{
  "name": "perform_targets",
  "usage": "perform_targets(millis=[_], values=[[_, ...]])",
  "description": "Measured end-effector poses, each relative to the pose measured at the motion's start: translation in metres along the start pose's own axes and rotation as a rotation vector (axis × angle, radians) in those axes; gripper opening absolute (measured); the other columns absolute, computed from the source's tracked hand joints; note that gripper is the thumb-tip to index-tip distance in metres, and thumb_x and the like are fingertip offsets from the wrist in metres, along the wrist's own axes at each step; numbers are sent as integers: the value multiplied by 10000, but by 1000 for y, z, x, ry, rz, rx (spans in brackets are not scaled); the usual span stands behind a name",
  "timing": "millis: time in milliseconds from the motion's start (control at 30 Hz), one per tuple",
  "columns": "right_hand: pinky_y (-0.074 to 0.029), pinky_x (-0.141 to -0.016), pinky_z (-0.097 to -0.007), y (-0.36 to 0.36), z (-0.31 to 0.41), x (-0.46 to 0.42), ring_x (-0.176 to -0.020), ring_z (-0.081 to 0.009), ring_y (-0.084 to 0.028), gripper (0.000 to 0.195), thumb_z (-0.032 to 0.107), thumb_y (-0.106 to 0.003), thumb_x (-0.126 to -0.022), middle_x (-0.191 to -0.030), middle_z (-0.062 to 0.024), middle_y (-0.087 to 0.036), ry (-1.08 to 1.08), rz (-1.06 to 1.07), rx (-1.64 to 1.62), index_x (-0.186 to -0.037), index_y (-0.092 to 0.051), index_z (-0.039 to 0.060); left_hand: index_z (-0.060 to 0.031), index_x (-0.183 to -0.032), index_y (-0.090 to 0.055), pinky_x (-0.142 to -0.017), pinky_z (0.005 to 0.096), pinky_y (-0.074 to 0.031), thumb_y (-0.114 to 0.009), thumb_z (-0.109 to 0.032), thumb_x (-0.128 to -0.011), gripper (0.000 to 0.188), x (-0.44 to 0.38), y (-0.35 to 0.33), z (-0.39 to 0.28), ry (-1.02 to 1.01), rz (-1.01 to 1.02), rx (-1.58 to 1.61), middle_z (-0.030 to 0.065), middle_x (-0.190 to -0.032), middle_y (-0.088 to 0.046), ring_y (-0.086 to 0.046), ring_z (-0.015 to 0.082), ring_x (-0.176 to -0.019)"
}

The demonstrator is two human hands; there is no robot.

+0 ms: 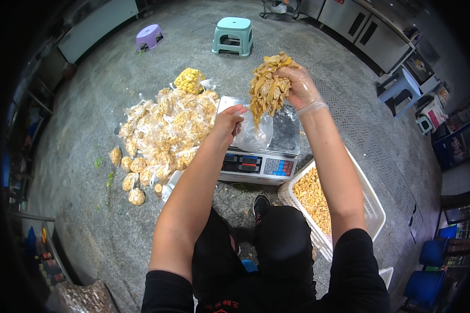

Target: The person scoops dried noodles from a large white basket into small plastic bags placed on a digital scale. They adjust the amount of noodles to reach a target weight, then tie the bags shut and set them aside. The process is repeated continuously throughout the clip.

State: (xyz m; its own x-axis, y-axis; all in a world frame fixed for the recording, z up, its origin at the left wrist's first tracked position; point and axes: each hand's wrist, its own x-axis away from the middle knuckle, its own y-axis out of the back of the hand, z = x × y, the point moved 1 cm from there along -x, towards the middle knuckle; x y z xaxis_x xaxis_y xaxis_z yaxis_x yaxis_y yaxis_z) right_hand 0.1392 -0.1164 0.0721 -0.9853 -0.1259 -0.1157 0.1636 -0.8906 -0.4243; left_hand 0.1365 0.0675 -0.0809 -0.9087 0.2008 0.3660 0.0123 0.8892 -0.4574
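My right hand, in a clear plastic glove, grips a large clump of yellowish-brown sliced food pieces. The clump hangs at the mouth of a clear plastic bag, which my bare left hand holds by its rim. Under the bag is the metal plate of a digital scale with a keypad. A white plastic basket of similar loose pieces stands right of the scale. To the left lies a big heap of tied clear bags filled with pale pieces.
A bag of yellow pieces tops the heap. Beyond are a teal stool and a purple stool; a blue-grey stool stands right. Steel cabinets line the back right. My shoe is near the scale.
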Motion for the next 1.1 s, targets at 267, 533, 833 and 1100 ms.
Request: perform_targets(millis=[267,533,833,1100], values=[[-583,-706,-360,9,-89,3,-796,-257,-687,266,-102,-543,-765,-935,-169,-665,-232,-223,162,-1024,-596,-72,-33,-1207,-599,-511,229,-401,-551,82,-793,432,-6,0,6,-181,-31,-275,65,-1044,-641,-503,71,-593],[-550,-718,-380,19,-191,2,-821,-271,-692,281,40,-681,-741,-960,-165,-692,-399,-500,343,-1016,-662,-13,-4,-1271,-577,-702,234,-483,-475,128,-779,520,-2,-11,5,-458,-107,-504,118,-1221,-629,-605,120,-900],[-499,-902,-377,46,-120,19,-1046,-324,-635,569,253,-762,-697,-1117,-199,-660,-377,-100,1334,-1190,-610,13,9,-1205,-618,-855,264,-463,-431,133,-749,509,-9,32,-12,-511,-223,-544,132,-1180,-662,-630,183,-999],[-495,-888,-436,91,-103,51,-1033,-387,-621,447,168,-681,-746,-1105,-236,-645,-172,-33,1643,-1177,-634,63,-65,-1012,-664,-764,367,-508,-602,-112,-832,196,-4,20,9,-522,-250,-1127,147,-889,-687,-658,301,-855]])
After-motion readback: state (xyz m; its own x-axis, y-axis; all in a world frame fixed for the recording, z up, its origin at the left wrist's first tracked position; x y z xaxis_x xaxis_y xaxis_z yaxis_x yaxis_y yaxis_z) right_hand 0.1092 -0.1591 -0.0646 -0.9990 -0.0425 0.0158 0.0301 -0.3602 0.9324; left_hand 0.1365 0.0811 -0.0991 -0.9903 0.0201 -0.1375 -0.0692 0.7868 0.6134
